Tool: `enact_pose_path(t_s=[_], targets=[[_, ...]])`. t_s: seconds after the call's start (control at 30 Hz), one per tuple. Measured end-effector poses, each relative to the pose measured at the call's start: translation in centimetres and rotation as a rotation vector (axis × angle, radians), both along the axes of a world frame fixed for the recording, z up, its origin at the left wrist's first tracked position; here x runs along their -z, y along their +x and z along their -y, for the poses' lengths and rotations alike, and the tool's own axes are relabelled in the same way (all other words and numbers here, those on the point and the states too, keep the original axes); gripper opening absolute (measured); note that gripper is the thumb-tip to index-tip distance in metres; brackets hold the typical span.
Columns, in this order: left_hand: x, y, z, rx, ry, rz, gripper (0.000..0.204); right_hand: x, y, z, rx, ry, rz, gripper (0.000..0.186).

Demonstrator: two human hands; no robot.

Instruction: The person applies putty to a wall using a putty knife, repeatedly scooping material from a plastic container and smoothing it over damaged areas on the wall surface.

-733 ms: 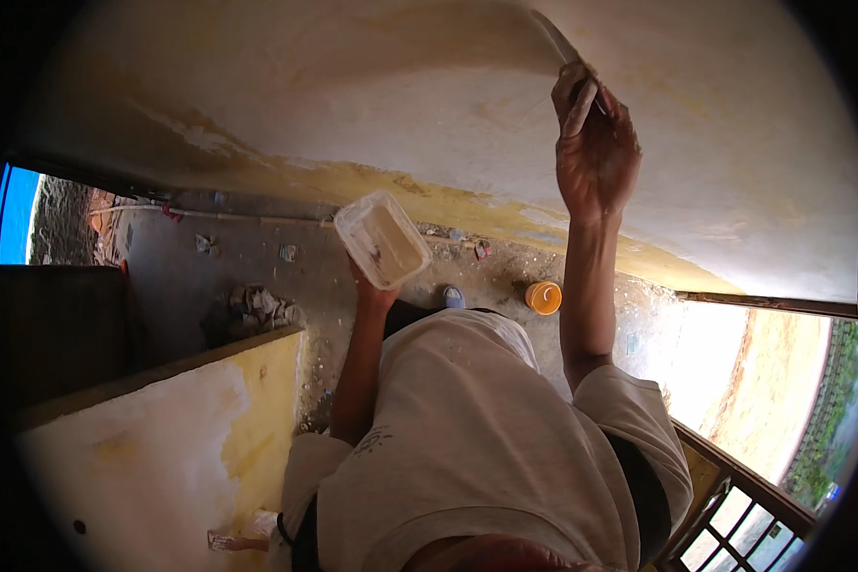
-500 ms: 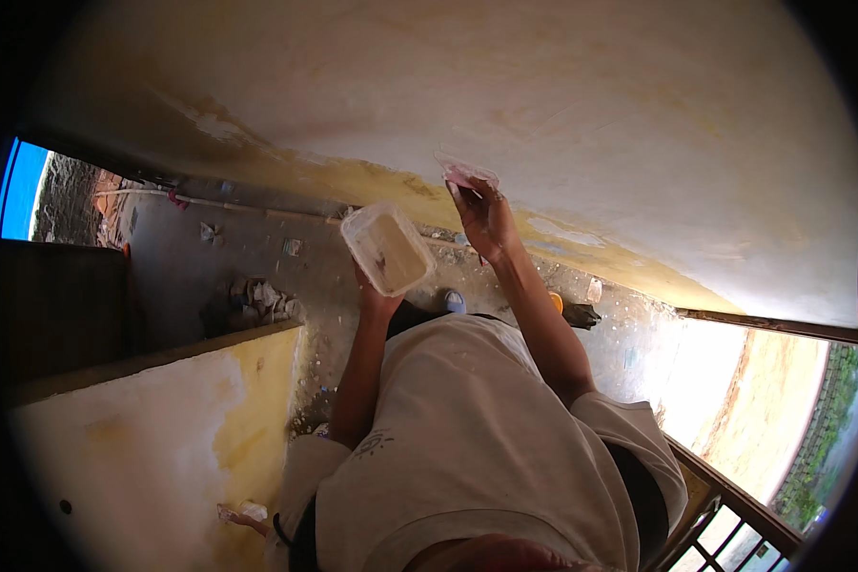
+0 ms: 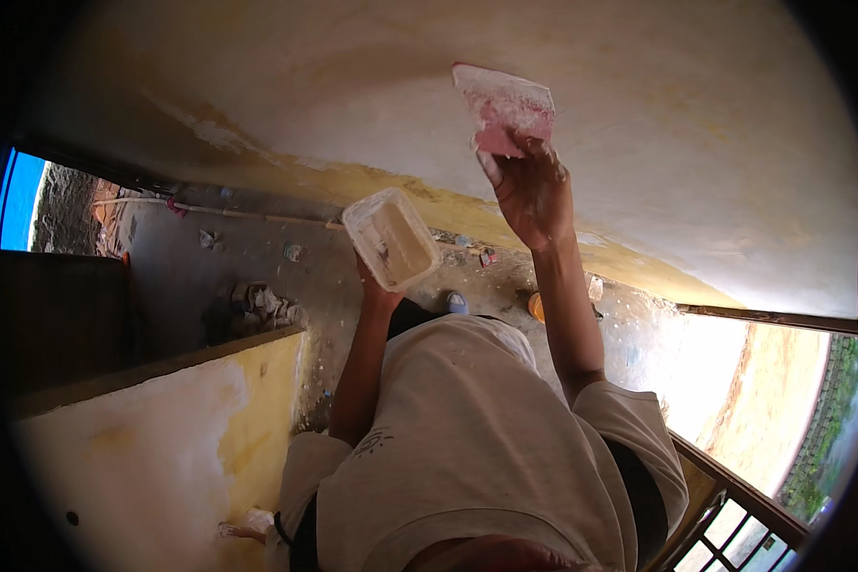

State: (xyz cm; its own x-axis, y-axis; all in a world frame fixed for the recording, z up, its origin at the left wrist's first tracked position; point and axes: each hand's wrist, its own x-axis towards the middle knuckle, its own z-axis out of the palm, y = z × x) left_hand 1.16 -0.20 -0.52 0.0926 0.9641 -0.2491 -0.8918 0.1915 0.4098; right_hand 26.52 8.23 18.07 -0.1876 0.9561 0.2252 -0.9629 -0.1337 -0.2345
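Note:
My right hand (image 3: 534, 195) is closed on a flat pink scraper (image 3: 505, 100) smeared with white paste, raised against or very close to the patchy plastered wall (image 3: 686, 162); I cannot tell whether the blade touches it. My left hand (image 3: 377, 294) grips a translucent rectangular plastic tub (image 3: 391, 238) from beneath, lower and to the left of the scraper. Pale paste coats the tub's inside, and my fingers are mostly hidden behind it.
Below are the speckled concrete floor (image 3: 329, 353), an orange bucket (image 3: 535, 306) partly behind my right forearm, a rag pile (image 3: 262, 305) and a long pole (image 3: 238, 217). A low partition (image 3: 143, 448) stands at lower left, a bright opening (image 3: 734, 400) at right.
My right hand dropped leftward, then rose again slightly rightward, the scraper turning from edge-on to showing its broad pink face. My left hand and tub shifted only slightly.

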Motion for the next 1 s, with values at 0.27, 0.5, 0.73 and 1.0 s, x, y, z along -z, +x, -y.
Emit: enact_pose_path(t_s=[0.27, 0.5, 0.73, 1.0], targets=[[-1.8, -0.4, -0.4, 0.177, 0.095, -0.041, 0.06, 3.5, -2.3, 8.8, 0.099, -0.097, 0.98, 0.021], [-3.2, -0.5, -1.3, 0.297, 0.014, -0.118, 0.08, 1.1, -4.7, 11.4, 0.584, 0.468, 1.659, 0.042], [-6.1, -3.8, -3.7, 0.504, 0.09, -0.133, 0.079, 2.4, -8.4, 10.3, 0.805, 0.532, 1.709, 0.038], [-4.6, -6.4, -4.8, 0.511, 0.059, -0.139, 0.064, 3.3, -12.4, 10.4, 0.602, -0.211, 1.265, 0.011]])
